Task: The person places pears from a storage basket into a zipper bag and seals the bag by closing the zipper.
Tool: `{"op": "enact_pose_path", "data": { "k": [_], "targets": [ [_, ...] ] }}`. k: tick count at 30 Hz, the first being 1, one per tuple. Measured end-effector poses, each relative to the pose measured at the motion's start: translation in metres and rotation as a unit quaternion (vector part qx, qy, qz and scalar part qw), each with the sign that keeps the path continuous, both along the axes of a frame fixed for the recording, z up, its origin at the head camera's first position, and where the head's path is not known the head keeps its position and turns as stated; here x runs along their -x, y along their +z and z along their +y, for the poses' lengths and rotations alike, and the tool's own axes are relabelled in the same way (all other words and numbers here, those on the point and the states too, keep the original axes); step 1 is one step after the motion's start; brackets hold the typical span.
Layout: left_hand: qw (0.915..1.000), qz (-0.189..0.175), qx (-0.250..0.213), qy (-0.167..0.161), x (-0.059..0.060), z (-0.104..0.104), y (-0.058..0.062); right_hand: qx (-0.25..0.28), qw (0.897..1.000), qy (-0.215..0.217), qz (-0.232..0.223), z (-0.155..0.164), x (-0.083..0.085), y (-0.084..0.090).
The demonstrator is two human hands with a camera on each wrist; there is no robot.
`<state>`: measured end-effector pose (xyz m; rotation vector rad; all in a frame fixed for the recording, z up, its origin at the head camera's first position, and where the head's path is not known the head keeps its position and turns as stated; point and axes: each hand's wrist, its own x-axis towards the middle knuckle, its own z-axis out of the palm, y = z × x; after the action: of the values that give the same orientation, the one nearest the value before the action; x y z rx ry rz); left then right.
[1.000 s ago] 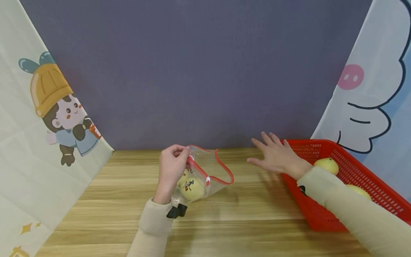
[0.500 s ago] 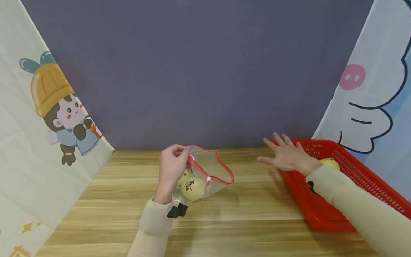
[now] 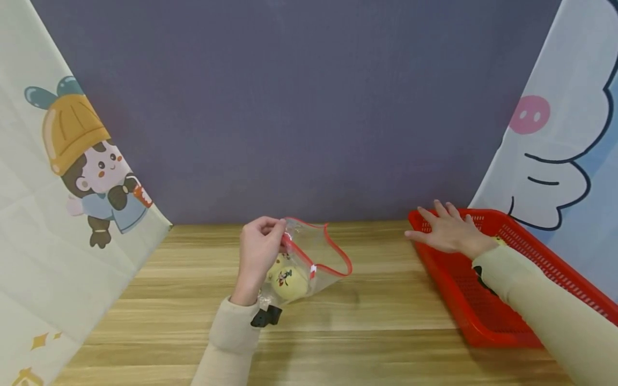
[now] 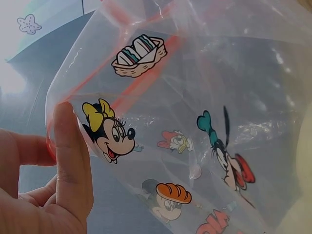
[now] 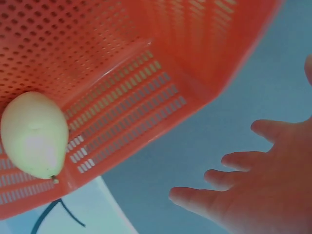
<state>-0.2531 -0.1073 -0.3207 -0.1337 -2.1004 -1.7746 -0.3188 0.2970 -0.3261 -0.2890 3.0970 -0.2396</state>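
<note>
The left hand [image 3: 258, 252] pinches the red-edged rim of a clear plastic zip bag printed with cartoon mice [image 3: 309, 262], holding its mouth open just above the wooden table [image 3: 376, 316]. A pale yellow round fruit [image 3: 288, 282] sits inside the bag, just below that hand's fingers. The left wrist view shows what the head view cannot: thumb and fingers [image 4: 68, 161] clamped on the film beside the red zip strip, with the printed figures plainly readable.

The right hand [image 3: 449, 231], fingers spread and straight, hovers over the near corner of a red perforated plastic basket [image 3: 463, 300], holding nothing. From the head view its sleeve hides most of the basket's contents; the right wrist view shows 1 pale yellow-green pear-shaped fruit [image 5: 33, 135] lying on the basket floor, well apart from the spread fingers [image 5: 234, 161].
</note>
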Motion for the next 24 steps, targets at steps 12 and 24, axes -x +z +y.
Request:
{"op": "enact_pose_path", "data": {
  "k": [12,24],
  "targets": [
    [0.9999,0.01,-0.001,0.002,0.001,-0.001,0.001,-0.007,1.0,-0.009,0.003,0.017,0.004,-0.002],
    [0.9999,0.012,0.004,0.004,0.001,0.0,0.0,0.017,0.999,-0.023,-0.021,0.047,0.007,-0.007]
  ]
}}
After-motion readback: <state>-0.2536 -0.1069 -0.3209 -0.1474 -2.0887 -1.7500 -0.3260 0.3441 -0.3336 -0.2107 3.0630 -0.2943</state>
